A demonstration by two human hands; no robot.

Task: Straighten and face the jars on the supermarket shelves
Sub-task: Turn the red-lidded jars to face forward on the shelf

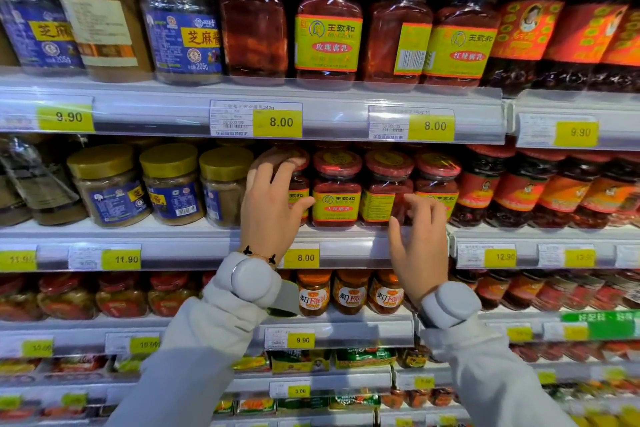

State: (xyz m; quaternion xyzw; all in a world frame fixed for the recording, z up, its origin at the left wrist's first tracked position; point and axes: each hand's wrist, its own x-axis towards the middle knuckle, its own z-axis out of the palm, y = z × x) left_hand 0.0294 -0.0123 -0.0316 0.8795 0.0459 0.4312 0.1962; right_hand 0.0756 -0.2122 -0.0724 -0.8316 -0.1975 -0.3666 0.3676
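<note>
On the middle shelf stands a row of red-lidded jars with yellow labels. My left hand [270,198] grips the leftmost jar [298,184], fingers curled over its lid and thumb on its side; most of that jar is hidden. The jar beside it [336,189] faces front. The third jar [385,191] is turned, showing the label's side. My right hand [419,239] is open, its fingertips at the gap between the third jar and the fourth jar [437,177], gripping nothing. On the top shelf, one similar jar [254,21] shows no label and another [398,31] shows its barcode.
Gold-lidded sesame paste jars [169,184] stand left of my hands and dark chilli sauce jars [519,187] to the right. A price rail [346,250] runs along the shelf's front edge. Orange-lidded jars [349,291] fill the shelf below.
</note>
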